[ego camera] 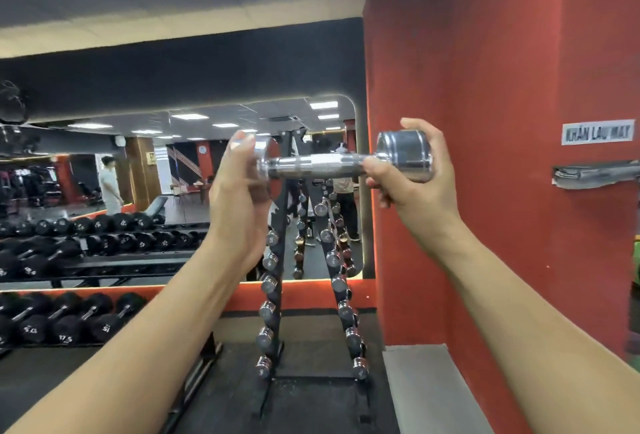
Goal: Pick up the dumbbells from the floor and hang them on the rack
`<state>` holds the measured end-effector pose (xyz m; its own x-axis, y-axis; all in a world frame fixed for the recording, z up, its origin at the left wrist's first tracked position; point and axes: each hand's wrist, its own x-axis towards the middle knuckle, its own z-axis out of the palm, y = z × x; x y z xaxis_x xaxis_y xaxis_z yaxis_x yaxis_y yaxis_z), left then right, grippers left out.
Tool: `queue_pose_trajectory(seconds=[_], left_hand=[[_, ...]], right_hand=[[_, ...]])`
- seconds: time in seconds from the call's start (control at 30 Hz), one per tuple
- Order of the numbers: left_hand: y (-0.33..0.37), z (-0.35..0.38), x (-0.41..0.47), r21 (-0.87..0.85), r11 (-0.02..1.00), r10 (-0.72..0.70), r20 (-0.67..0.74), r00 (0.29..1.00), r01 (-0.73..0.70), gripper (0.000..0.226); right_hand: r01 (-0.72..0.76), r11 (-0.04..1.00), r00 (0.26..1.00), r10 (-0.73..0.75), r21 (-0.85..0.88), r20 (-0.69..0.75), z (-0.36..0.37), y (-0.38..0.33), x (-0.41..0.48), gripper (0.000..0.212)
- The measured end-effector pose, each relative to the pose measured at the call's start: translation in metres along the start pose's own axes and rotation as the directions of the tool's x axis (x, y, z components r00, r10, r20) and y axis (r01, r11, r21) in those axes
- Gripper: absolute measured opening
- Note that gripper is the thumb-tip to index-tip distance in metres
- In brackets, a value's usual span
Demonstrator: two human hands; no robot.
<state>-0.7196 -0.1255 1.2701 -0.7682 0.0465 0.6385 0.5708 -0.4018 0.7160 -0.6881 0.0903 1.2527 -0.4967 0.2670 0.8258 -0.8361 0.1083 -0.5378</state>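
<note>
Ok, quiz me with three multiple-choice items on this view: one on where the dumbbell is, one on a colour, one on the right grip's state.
1. Where is the dumbbell? A on the floor; B held up in the air near the top of the rack; C on the rack's lowest peg.
2. What colour is the wall at right? A red; B white; C green.
3. What is the right grip doing? A hanging free; B curled round the dumbbell's right head; C flat on the wall.
Answers: 1 B, it is level and well off the floor; 2 A, the paint is plainly red; 3 B, its fingers wrap that head.
</note>
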Motion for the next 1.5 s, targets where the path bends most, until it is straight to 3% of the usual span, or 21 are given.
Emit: queue_pose_trajectory(seconds=[0.07, 0.2, 0.27, 0.4, 0.63, 1.13, 1.27, 1.5], left_hand=[[-0.03, 0.019, 0.017, 0.077, 0.996, 0.045, -0.051, 0.998, -0.041, 0.058], [-0.086, 0.055, 0.056, 0.242, 0.967, 0.107, -0.13, 0.986, -0.073, 0.074], [-0.112, 0.068, 0.076, 0.281, 0.958, 0.113, -0.162, 0.98, -0.064, 0.074], [-0.156, 0.083, 0.108, 0.29, 0.954, 0.132, -0.199, 0.971, -0.07, 0.051], [-0.217, 0.077, 0.166, 0.323, 0.944, 0.144, -0.236, 0.961, -0.063, 0.056], [-0.353, -0.091, 0.375, 0.26, 0.962, 0.157, -0.295, 0.942, -0.079, 0.039], [-0.386, -0.14, 0.431, 0.24, 0.969, 0.131, -0.289, 0.948, -0.061, 0.042], [-0.462, -0.219, 0.515, 0.238, 0.971, 0.088, -0.353, 0.931, -0.002, 0.042]], right_hand=[[-0.023, 0.998, 0.999, 0.025, 0.053, -0.034, -0.021, 0.034, 0.015, 0.064], [-0.068, 0.992, 0.997, 0.073, 0.11, -0.037, -0.061, 0.096, 0.055, 0.067], [-0.117, 0.984, 0.992, 0.122, 0.136, -0.03, -0.078, 0.121, 0.077, 0.072], [-0.177, 0.97, 0.984, 0.178, 0.169, 0.007, -0.097, 0.169, 0.111, 0.076], [-0.229, 0.946, 0.973, 0.214, 0.227, 0.09, -0.098, 0.252, 0.154, 0.079], [-0.187, 0.972, 0.98, 0.176, 0.142, 0.09, 0.052, 0.475, 0.27, 0.065], [-0.212, 0.966, 0.976, 0.201, 0.149, 0.083, 0.096, 0.533, 0.29, 0.073], [-0.291, 0.95, 0.957, 0.289, 0.11, 0.036, 0.16, 0.649, 0.313, 0.064]])
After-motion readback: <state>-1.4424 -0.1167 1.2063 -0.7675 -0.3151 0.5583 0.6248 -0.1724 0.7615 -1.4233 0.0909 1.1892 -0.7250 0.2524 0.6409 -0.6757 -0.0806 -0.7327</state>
